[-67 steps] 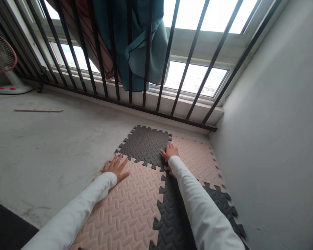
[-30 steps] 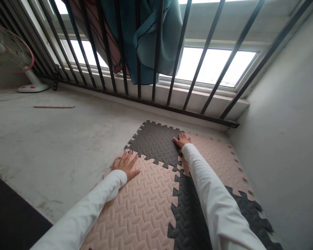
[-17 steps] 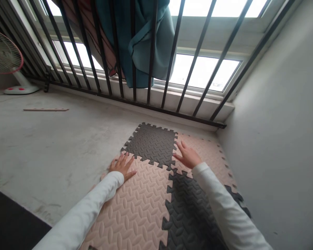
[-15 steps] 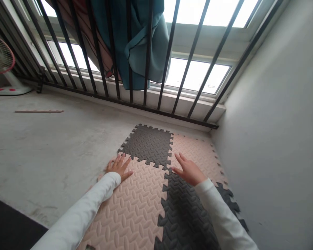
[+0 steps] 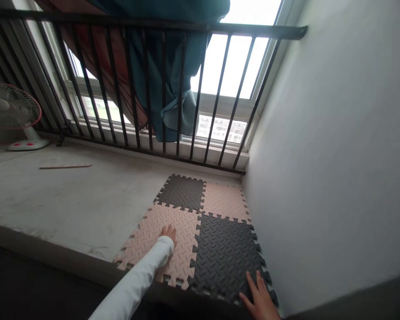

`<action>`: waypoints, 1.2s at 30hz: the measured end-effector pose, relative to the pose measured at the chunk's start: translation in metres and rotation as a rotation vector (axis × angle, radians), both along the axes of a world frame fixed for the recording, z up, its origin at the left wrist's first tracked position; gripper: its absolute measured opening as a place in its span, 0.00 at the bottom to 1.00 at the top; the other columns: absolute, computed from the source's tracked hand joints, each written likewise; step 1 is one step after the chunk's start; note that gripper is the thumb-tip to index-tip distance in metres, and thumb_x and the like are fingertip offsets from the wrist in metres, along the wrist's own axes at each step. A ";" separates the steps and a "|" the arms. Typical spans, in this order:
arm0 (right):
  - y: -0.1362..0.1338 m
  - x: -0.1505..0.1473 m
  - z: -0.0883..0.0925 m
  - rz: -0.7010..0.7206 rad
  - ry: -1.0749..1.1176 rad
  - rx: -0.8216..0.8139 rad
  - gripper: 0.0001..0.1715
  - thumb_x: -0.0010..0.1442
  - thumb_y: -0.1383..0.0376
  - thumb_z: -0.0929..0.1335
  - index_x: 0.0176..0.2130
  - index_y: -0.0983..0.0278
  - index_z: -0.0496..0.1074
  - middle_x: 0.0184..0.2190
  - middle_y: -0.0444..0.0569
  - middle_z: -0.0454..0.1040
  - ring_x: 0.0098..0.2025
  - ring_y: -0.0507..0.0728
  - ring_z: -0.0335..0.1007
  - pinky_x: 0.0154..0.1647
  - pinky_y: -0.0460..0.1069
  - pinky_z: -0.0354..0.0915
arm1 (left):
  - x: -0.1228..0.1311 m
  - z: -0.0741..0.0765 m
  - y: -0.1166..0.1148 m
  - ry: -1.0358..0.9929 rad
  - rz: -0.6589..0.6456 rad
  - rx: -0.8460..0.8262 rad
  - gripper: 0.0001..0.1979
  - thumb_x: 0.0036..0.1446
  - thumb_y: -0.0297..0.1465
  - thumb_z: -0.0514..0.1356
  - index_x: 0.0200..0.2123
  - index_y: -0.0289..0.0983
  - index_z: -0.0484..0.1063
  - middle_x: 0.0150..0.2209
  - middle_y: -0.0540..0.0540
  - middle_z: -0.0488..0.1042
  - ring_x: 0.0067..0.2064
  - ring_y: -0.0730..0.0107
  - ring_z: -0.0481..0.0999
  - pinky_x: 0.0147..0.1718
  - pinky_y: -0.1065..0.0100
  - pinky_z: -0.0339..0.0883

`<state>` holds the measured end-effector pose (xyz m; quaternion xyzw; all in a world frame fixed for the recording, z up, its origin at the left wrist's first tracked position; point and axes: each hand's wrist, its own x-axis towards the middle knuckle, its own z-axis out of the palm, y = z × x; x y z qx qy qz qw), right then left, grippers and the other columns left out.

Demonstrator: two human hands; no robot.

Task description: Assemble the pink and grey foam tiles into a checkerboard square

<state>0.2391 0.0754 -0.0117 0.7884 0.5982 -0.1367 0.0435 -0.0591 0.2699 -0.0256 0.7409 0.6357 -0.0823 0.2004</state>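
My left hand point(image 5: 168, 233) rests on the near pink foam mat tile point(image 5: 146, 235), its fingers foreshortened and pointing away from me, with nothing held. At the lower right, my right hand point(image 5: 260, 297) lies with spread fingers on the near corner of the closer dark grey foam tile point(image 5: 225, 249), by the wall. Behind these two tiles lie another dark grey tile point(image 5: 182, 192) and another pink tile point(image 5: 224, 201). The tiles meet along toothed edges in a checkered square.
A white wall point(image 5: 330, 155) runs along the right. Black railing point(image 5: 136, 149) spans the back, with curtains point(image 5: 170, 80) and windows behind. A fan point(image 5: 30, 143) and a thin pinkish strip point(image 5: 66, 167) are on the concrete ledge point(image 5: 86, 200), which drops off at its front edge.
My view has tilted up and drawn back. My left hand has shifted inward on the pink tile; my right hand has come back to the dark tile's near corner.
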 end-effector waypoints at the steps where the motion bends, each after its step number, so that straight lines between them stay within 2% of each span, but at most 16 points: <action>1: -0.001 -0.004 0.004 -0.030 -0.021 -0.001 0.36 0.51 0.53 0.58 0.55 0.67 0.52 0.57 0.57 0.49 0.58 0.63 0.43 0.55 0.55 0.48 | 0.003 0.001 -0.019 0.016 -0.030 -0.009 0.30 0.45 0.34 0.52 0.54 0.35 0.54 0.59 0.36 0.46 0.58 0.46 0.45 0.51 0.47 0.43; 3: -0.001 -0.014 0.013 -0.058 -0.043 -0.048 0.35 0.52 0.55 0.58 0.55 0.68 0.53 0.57 0.58 0.50 0.58 0.64 0.43 0.54 0.57 0.49 | 0.007 0.005 -0.056 0.070 -0.070 -0.040 0.32 0.45 0.35 0.53 0.55 0.34 0.52 0.59 0.36 0.45 0.58 0.46 0.44 0.52 0.47 0.43; 6: -0.003 -0.027 0.021 -0.067 -0.079 -0.028 0.33 0.53 0.57 0.59 0.55 0.69 0.52 0.57 0.60 0.47 0.59 0.64 0.40 0.55 0.56 0.47 | 0.008 0.014 -0.103 0.073 -0.138 -0.045 0.33 0.44 0.35 0.53 0.55 0.31 0.51 0.59 0.33 0.44 0.59 0.48 0.43 0.53 0.50 0.42; 9: -0.011 -0.034 0.025 -0.047 -0.048 -0.029 0.33 0.53 0.59 0.60 0.55 0.71 0.53 0.57 0.62 0.48 0.59 0.63 0.41 0.56 0.54 0.46 | 0.004 0.023 -0.135 -0.002 -0.149 -0.061 0.40 0.38 0.33 0.59 0.56 0.28 0.49 0.59 0.31 0.41 0.59 0.49 0.40 0.54 0.53 0.43; 11: -0.021 -0.038 0.027 -0.019 0.000 -0.044 0.33 0.52 0.59 0.60 0.54 0.72 0.54 0.57 0.62 0.49 0.58 0.62 0.42 0.56 0.51 0.46 | -0.001 0.027 -0.152 -0.128 -0.081 -0.071 0.41 0.34 0.31 0.62 0.55 0.29 0.52 0.59 0.31 0.40 0.58 0.48 0.44 0.53 0.54 0.47; 14: -0.047 -0.049 0.028 0.018 0.080 -0.016 0.32 0.52 0.60 0.60 0.54 0.71 0.55 0.57 0.60 0.50 0.59 0.60 0.42 0.56 0.50 0.45 | -0.010 0.030 -0.172 -0.310 0.058 -0.043 0.32 0.37 0.28 0.61 0.50 0.31 0.61 0.56 0.33 0.53 0.55 0.54 0.56 0.51 0.60 0.52; 16: -0.068 -0.060 0.028 0.042 0.131 0.042 0.31 0.51 0.60 0.61 0.53 0.69 0.56 0.57 0.58 0.50 0.59 0.60 0.39 0.57 0.51 0.46 | -0.013 0.032 -0.184 -0.359 0.107 0.013 0.25 0.40 0.26 0.58 0.47 0.31 0.64 0.52 0.36 0.61 0.54 0.59 0.59 0.52 0.64 0.51; 18: -0.088 -0.074 0.028 0.053 0.191 0.118 0.30 0.51 0.61 0.61 0.53 0.68 0.58 0.57 0.57 0.49 0.59 0.60 0.38 0.56 0.51 0.47 | -0.011 0.035 -0.194 -0.395 0.138 0.083 0.22 0.44 0.24 0.54 0.46 0.30 0.65 0.49 0.36 0.65 0.52 0.62 0.61 0.51 0.65 0.52; 21: -0.109 -0.091 0.031 0.078 0.292 0.251 0.29 0.50 0.63 0.61 0.52 0.67 0.58 0.57 0.56 0.49 0.59 0.60 0.39 0.56 0.52 0.48 | 0.005 0.046 -0.203 -0.477 0.173 0.182 0.20 0.46 0.23 0.52 0.45 0.29 0.65 0.45 0.37 0.69 0.47 0.65 0.66 0.48 0.67 0.57; 24: -0.116 -0.097 0.037 0.114 0.354 0.411 0.26 0.51 0.65 0.60 0.50 0.67 0.61 0.57 0.55 0.49 0.60 0.59 0.37 0.57 0.53 0.46 | 0.036 0.063 -0.209 -0.594 0.147 0.270 0.18 0.46 0.23 0.51 0.42 0.34 0.68 0.42 0.43 0.71 0.44 0.71 0.69 0.46 0.71 0.60; 27: -0.114 -0.090 0.040 0.081 0.377 0.499 0.25 0.49 0.65 0.61 0.48 0.68 0.64 0.56 0.56 0.51 0.59 0.60 0.39 0.57 0.55 0.47 | 0.073 0.078 -0.216 -0.859 0.118 0.368 0.15 0.44 0.22 0.51 0.36 0.36 0.71 0.37 0.46 0.73 0.39 0.72 0.70 0.41 0.71 0.63; 29: -0.112 -0.082 0.041 0.024 0.380 0.506 0.25 0.46 0.67 0.63 0.46 0.69 0.66 0.55 0.57 0.54 0.59 0.62 0.38 0.57 0.56 0.47 | 0.097 0.080 -0.222 -1.073 0.143 0.366 0.14 0.43 0.21 0.52 0.34 0.36 0.71 0.34 0.46 0.73 0.36 0.72 0.71 0.39 0.70 0.64; 30: -0.113 -0.078 0.041 -0.010 0.386 0.500 0.25 0.45 0.68 0.63 0.46 0.69 0.67 0.55 0.57 0.55 0.59 0.63 0.38 0.57 0.57 0.47 | 0.107 0.078 -0.225 -1.166 0.182 0.313 0.14 0.42 0.21 0.52 0.33 0.37 0.71 0.34 0.46 0.73 0.35 0.73 0.71 0.38 0.70 0.64; 32: -0.118 -0.073 0.041 -0.072 0.435 0.493 0.26 0.44 0.67 0.64 0.45 0.69 0.67 0.55 0.57 0.55 0.59 0.64 0.40 0.57 0.57 0.47 | 0.122 0.069 -0.229 -1.334 0.351 0.056 0.13 0.42 0.22 0.53 0.33 0.37 0.71 0.34 0.47 0.73 0.33 0.74 0.71 0.36 0.70 0.65; 34: -0.129 -0.072 0.042 -0.114 0.538 0.520 0.28 0.46 0.63 0.63 0.47 0.69 0.65 0.55 0.57 0.54 0.58 0.62 0.44 0.57 0.56 0.48 | 0.129 0.057 -0.231 -1.403 0.547 -0.258 0.12 0.42 0.23 0.54 0.33 0.36 0.69 0.33 0.47 0.73 0.30 0.74 0.71 0.32 0.70 0.65; 36: -0.141 -0.075 0.041 -0.138 0.669 0.574 0.31 0.49 0.57 0.62 0.50 0.69 0.62 0.55 0.56 0.54 0.57 0.60 0.47 0.57 0.55 0.48 | 0.130 0.046 -0.231 -1.436 0.656 -0.486 0.10 0.44 0.25 0.54 0.33 0.36 0.68 0.32 0.46 0.73 0.28 0.74 0.72 0.28 0.70 0.64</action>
